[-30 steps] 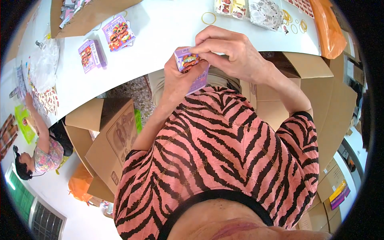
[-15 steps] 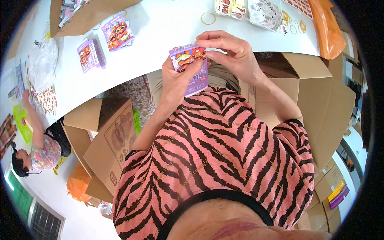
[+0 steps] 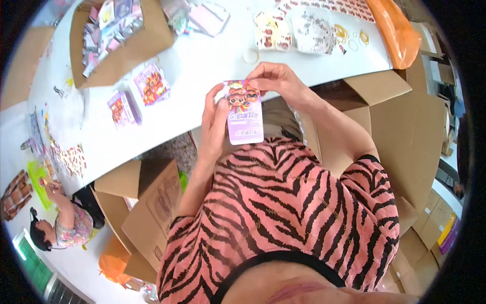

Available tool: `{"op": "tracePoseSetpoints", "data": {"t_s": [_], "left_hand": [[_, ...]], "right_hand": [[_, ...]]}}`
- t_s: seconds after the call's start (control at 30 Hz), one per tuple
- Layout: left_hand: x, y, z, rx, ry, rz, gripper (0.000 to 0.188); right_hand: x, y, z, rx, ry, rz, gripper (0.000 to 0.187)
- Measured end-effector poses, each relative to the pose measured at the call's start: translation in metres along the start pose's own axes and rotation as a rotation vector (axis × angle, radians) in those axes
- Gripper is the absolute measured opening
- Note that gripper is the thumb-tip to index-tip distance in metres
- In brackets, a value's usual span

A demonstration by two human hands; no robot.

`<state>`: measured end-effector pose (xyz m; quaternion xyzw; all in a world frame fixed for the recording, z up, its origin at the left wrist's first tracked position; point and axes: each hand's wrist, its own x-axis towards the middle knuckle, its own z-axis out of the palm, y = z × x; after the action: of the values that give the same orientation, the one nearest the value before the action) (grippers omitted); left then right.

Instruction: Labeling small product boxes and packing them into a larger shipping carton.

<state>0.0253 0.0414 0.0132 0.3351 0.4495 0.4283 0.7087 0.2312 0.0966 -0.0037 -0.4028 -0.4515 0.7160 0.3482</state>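
A small purple carton [image 3: 245, 124] with cartoon figures is held upright in front of my lap, its printed face toward me, at the table's edge. My left hand [image 3: 214, 119] grips its left side, with the thumb on the front. At its top right corner, my right hand [image 3: 273, 80] pinches the carton between thumb and fingers. Farther left on the white table, a similar purple carton [image 3: 120, 110] stands beside a small stack of purple printed cartons [image 3: 151, 86].
An open cardboard box [image 3: 152, 48] of small packets stands at the back left. Clear bags of printed pieces [image 3: 272, 33], rubber bands [image 3: 250, 55] and an orange plastic bag [image 3: 395, 38] lie along the back right. Large cartons [image 3: 400, 131] flank me. A co-worker [image 3: 73, 228] sits at left.
The carton has been turned to face me more squarely, still in both hands. My view has shifted, so more of the table's far side shows.
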Motion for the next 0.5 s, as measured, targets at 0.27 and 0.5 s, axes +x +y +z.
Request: {"op": "tracePoseSetpoints", "data": {"t_s": [0.27, 0.5], "left_hand": [[0.022, 0.012, -0.014, 1.003, -0.195, 0.775, 0.061], [0.056, -0.011, -0.039, 0.639, 0.173, 0.507, 0.034]], "right_hand": [[0.012, 0.019, -0.017, 0.261, -0.053, 0.259, 0.014], [0.048, -0.025, -0.005, -0.746, 0.02, -0.243, 0.019]]}}
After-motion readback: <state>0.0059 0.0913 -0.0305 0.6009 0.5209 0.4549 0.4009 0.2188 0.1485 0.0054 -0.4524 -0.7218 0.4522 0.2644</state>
